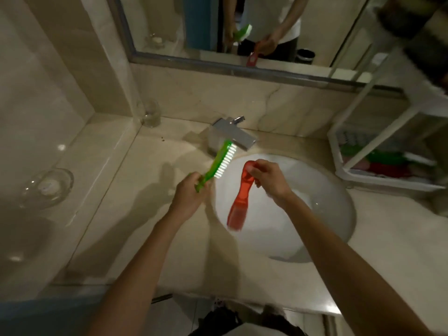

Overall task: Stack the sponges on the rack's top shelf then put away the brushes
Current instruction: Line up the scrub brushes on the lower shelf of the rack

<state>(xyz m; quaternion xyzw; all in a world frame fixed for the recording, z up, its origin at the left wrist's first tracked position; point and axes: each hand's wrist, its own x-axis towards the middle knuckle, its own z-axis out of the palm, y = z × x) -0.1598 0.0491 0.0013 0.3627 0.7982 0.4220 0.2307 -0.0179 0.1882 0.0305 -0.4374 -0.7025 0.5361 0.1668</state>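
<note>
Brush step: left hand (188, 194) grips green brush (219, 163), right hand (265, 179) pinches red brush (238, 207); next, carry both to rack (339, 163).

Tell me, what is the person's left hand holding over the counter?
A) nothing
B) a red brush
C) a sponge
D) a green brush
D: the left hand grips the handle of the green brush, while the right hand holds the red brush over the sink.
</note>
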